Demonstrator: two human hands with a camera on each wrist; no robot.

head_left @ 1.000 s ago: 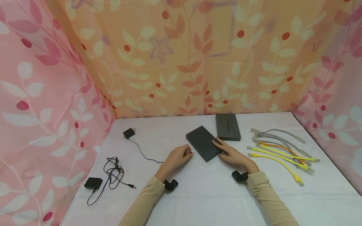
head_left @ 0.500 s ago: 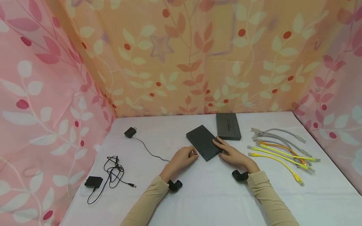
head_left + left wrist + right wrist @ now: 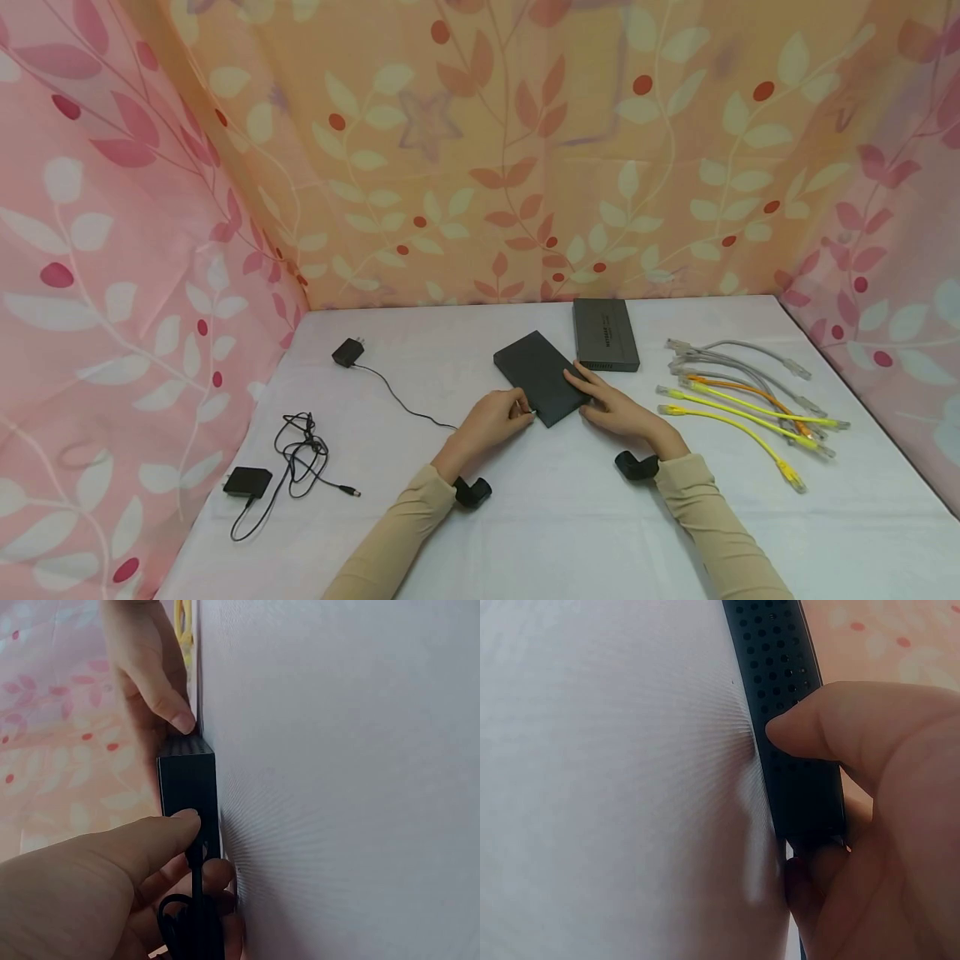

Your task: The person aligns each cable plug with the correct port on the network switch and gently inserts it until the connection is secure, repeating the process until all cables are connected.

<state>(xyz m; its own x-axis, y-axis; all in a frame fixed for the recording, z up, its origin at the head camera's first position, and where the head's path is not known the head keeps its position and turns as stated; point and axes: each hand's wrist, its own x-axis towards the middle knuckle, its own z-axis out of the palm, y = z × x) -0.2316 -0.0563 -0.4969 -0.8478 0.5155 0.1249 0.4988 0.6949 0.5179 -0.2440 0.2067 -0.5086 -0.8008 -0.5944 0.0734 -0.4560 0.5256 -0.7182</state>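
Observation:
A flat dark network switch [image 3: 538, 375] lies angled on the table. My left hand [image 3: 491, 418] pinches the plug [image 3: 196, 856] of a thin black cable between thumb and fingers, right at the switch's left side. In the left wrist view the thumb tip covers the contact, so how deep the plug sits cannot be told. The cable [image 3: 405, 407] runs back to a small black power adapter [image 3: 348, 352]. My right hand [image 3: 615, 408] holds the switch at its right corner. Its thumb presses the vented side [image 3: 769, 682] in the right wrist view, fingers round the adjoining side.
A second dark switch [image 3: 606, 335] lies behind, close to the held one. Grey, orange and yellow network cables [image 3: 738, 404] are spread at the right. Another black adapter [image 3: 247, 482] with a bundled cord [image 3: 302, 454] lies front left. Patterned cloth [image 3: 450, 150] hangs behind.
My left hand has moved right with the plug, from a gap beside the switch up to its side. The cable and its adapter shifted slightly right. My right hand and the switch stayed put.

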